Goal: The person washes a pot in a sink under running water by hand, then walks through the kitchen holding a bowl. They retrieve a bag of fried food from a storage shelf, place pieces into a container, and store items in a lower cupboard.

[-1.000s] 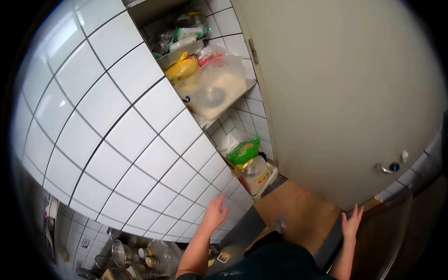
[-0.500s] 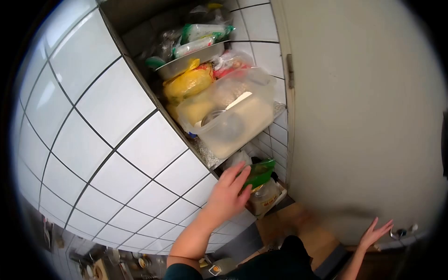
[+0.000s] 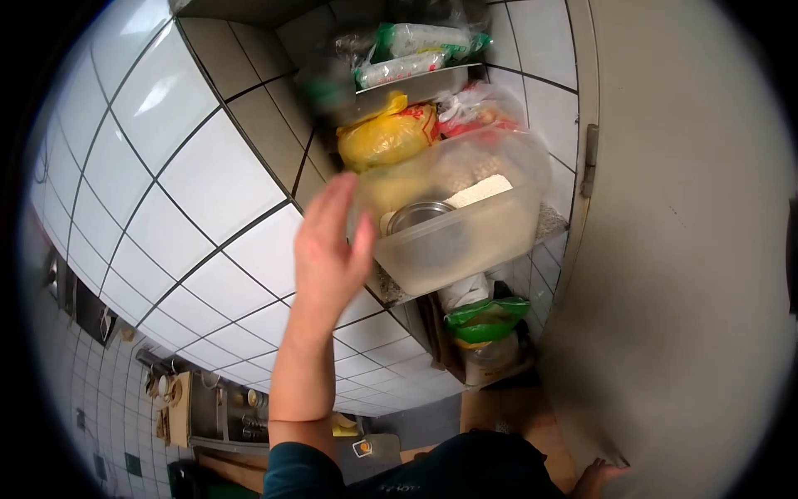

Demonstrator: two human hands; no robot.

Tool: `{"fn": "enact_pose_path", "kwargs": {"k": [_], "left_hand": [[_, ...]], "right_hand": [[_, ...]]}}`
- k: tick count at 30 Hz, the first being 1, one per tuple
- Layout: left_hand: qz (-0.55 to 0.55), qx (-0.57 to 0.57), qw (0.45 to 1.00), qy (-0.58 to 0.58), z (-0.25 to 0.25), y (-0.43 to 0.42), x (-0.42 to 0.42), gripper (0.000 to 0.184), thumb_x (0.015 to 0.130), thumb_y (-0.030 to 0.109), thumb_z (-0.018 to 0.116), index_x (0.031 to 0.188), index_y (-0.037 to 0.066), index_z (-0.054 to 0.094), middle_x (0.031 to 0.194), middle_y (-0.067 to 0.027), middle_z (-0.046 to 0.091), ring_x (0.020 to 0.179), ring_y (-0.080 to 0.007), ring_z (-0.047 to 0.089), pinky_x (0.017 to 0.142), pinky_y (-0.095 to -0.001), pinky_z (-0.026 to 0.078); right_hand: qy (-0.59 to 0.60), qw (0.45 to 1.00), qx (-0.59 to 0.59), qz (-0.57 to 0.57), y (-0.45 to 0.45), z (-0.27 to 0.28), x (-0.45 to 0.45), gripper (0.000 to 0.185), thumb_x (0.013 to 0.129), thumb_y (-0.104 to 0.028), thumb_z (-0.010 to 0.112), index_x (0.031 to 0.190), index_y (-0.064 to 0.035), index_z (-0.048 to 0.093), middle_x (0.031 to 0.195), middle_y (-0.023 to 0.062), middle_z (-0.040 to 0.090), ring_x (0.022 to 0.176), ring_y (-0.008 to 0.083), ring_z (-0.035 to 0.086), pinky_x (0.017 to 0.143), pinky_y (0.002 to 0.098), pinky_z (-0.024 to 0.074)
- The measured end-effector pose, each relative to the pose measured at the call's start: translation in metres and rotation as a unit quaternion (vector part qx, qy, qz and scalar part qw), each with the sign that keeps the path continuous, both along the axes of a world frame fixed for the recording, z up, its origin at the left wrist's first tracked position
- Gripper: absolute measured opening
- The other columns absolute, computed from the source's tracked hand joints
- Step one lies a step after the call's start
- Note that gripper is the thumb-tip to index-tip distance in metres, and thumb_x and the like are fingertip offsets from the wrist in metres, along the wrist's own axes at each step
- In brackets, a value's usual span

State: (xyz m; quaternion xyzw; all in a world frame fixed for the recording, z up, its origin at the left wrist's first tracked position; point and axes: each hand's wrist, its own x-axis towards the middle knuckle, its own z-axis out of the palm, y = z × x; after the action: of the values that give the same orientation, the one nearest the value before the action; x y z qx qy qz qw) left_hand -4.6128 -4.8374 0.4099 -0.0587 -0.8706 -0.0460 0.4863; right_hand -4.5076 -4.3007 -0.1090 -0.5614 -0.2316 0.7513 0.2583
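Where the shelf has its front edge, a plastic tub sits

While the left hand hovers empty just left of the tub, thumb parted from fingers, the right hand is low by the door, well apart; its grip I cannot tell.

Just right of the left hand, a tub holding a bowl sits on the shelf, a bag behind it, the door farther right.

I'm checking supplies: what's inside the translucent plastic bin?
Inside the translucent plastic bin, a round metal bowl and pale, grainy-looking contents show. The cloudy front wall obscures whatever lies beneath the bowl.
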Motion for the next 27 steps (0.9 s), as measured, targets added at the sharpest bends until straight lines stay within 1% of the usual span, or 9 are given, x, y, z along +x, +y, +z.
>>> {"fn": "enact_pose_path", "kwargs": {"k": [2, 5, 8, 11, 14, 17, 20, 23, 27], "left_hand": [[0.025, 0.046, 0.999, 0.008, 0.020, -0.003, -0.010, 0.040, 0.088, 0.003, 0.070, 0.127, -0.005, 0.062, 0.124, -0.0208, 0.065, 0.102, -0.0298, 0.070, 0.087, -0.0350, 0.058], [0.070, 0.057, 0.995, -0.044, 0.035, 0.002, -0.018, 0.039, 0.091, 0.008, 0.069, 0.127, -0.004, 0.061, 0.125, -0.0216, 0.065, 0.102, -0.0305, 0.070, 0.084, -0.0350, 0.058], [0.107, 0.111, 0.981, -0.120, 0.034, 0.017, -0.028, 0.042, 0.090, 0.011, 0.070, 0.129, -0.004, 0.061, 0.126, -0.0231, 0.064, 0.104, -0.0314, 0.069, 0.085, -0.0351, 0.058], [0.115, 0.011, 0.984, -0.136, 0.028, 0.006, -0.052, 0.045, 0.086, 0.014, 0.071, 0.126, -0.006, 0.062, 0.127, -0.0269, 0.063, 0.102, -0.0394, 0.066, 0.090, -0.0436, 0.054], [0.151, -0.055, 0.981, -0.113, 0.032, -0.001, -0.075, 0.050, 0.084, 0.016, 0.072, 0.128, -0.006, 0.060, 0.128, -0.0299, 0.060, 0.109, -0.0439, 0.064, 0.095, -0.0472, 0.052], [0.183, -0.082, 0.976, -0.083, 0.047, -0.007, -0.100, 0.054, 0.082, 0.016, 0.074, 0.130, -0.005, 0.059, 0.127, -0.0309, 0.059, 0.110, -0.0459, 0.062, 0.096, -0.0474, 0.052], [0.212, -0.105, 0.969, -0.067, 0.065, -0.014, -0.123, 0.056, 0.081, 0.016, 0.074, 0.130, -0.004, 0.058, 0.126, -0.0300, 0.059, 0.112, -0.0462, 0.061, 0.096, -0.0477, 0.052], [0.285, -0.133, 0.948, -0.045, 0.077, -0.023, -0.145, 0.054, 0.080, 0.018, 0.075, 0.127, -0.003, 0.059, 0.129, -0.0290, 0.058, 0.117, -0.0443, 0.059, 0.096, -0.0484, 0.052], [0.262, -0.224, 0.939, 0.023, 0.080, -0.038, -0.173, 0.044, 0.080, 0.015, 0.072, 0.119, -0.001, 0.061, 0.120, -0.0236, 0.061, 0.114, -0.0396, 0.058, 0.093, -0.0471, 0.052]], "right_hand": [[0.019, 1.000, -0.017, -0.010, 0.010, -0.011, -0.006, 0.087, 0.097, -0.057, 0.055, 0.160, -0.0083, 0.019, 0.165, 0.0146, 0.019, 0.147, 0.0357, 0.028, 0.119, 0.0507, 0.0297], [0.055, 0.997, -0.039, -0.042, 0.015, -0.023, -0.010, 0.085, 0.097, -0.056, 0.054, 0.159, -0.0088, 0.020, 0.165, 0.0144, 0.018, 0.147, 0.0356, 0.026, 0.119, 0.0513, 0.0291], [0.080, 0.992, -0.061, -0.072, 0.019, -0.029, -0.009, 0.083, 0.098, -0.054, 0.054, 0.159, -0.0094, 0.022, 0.166, 0.0143, 0.017, 0.148, 0.0354, 0.024, 0.119, 0.0518, 0.0285], [0.106, 0.987, -0.080, -0.095, 0.021, -0.034, -0.013, 0.080, 0.098, -0.053, 0.053, 0.159, -0.0099, 0.023, 0.166, 0.0141, 0.016, 0.149, 0.0352, 0.023, 0.119, 0.0524, 0.0279], [0.128, 0.981, -0.094, -0.109, 0.024, -0.038, -0.020, 0.078, 0.099, -0.052, 0.053, 0.159, -0.0104, 0.025, 0.167, 0.0139, 0.015, 0.149, 0.0350, 0.021, 0.119, 0.0529, 0.0272], [0.147, 0.975, -0.107, -0.123, 0.022, -0.038, -0.026, 0.076, 0.099, -0.050, 0.052, 0.159, -0.0109, 0.026, 0.167, 0.0137, 0.014, 0.150, 0.0349, 0.019, 0.118, 0.0535, 0.0266], [0.158, 0.971, -0.118, -0.136, 0.017, -0.039, -0.032, 0.074, 0.100, -0.049, 0.052, 0.158, -0.0114, 0.027, 0.167, 0.0135, 0.013, 0.151, 0.0347, 0.018, 0.118, 0.0540, 0.0260], [0.166, 0.967, -0.128, -0.143, 0.015, -0.039, -0.036, 0.072, 0.100, -0.047, 0.051, 0.158, -0.0120, 0.029, 0.168, 0.0133, 0.012, 0.151, 0.0345, 0.016, 0.118, 0.0546, 0.0254], [0.173, 0.962, -0.136, -0.159, 0.013, -0.040, -0.035, 0.069, 0.101, -0.046, 0.050, 0.158, -0.0127, 0.031, 0.168, 0.0131, 0.010, 0.152, 0.0343, 0.014, 0.118, 0.0553, 0.0245]]}}
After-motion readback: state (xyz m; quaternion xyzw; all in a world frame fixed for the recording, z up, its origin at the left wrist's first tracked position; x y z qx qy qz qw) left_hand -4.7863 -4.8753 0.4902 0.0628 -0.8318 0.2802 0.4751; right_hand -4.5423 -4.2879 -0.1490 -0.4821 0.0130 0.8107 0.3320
